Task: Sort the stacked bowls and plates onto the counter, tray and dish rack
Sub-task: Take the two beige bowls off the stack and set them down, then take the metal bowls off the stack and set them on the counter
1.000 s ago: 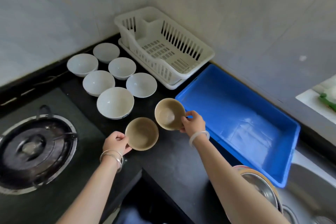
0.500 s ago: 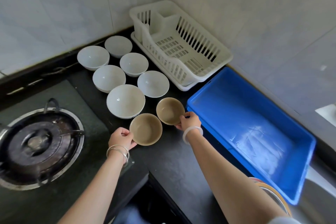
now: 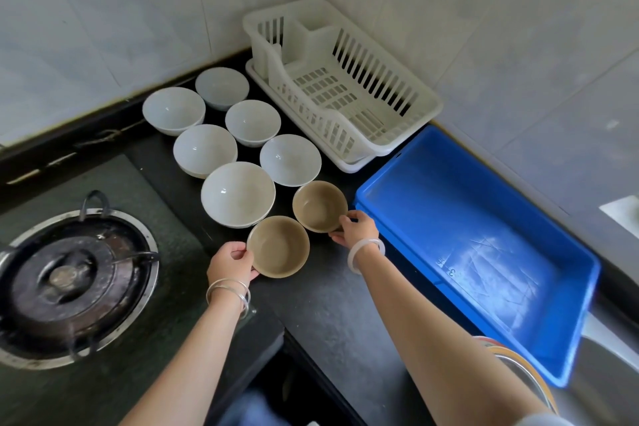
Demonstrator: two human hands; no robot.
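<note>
Black counter (image 3: 328,304) fills most of my view, set in a corner of grey tiled walls. On its right side lies the blue tray (image 3: 466,218), and behind the tray, against the wall, stands the white dish rack (image 3: 428,104). At the left I see the gas burner (image 3: 65,280). Six white bowls (image 3: 238,194) stand upright in two rows between burner and rack. Just in front of them are two brown bowls, close together. The left hand (image 3: 230,264) grips the nearer brown bowl (image 3: 278,247) at its left rim, fingers curled. The right hand (image 3: 356,230) pinches the farther brown bowl (image 3: 320,206) at its near right edge, just beside the tray.
</note>
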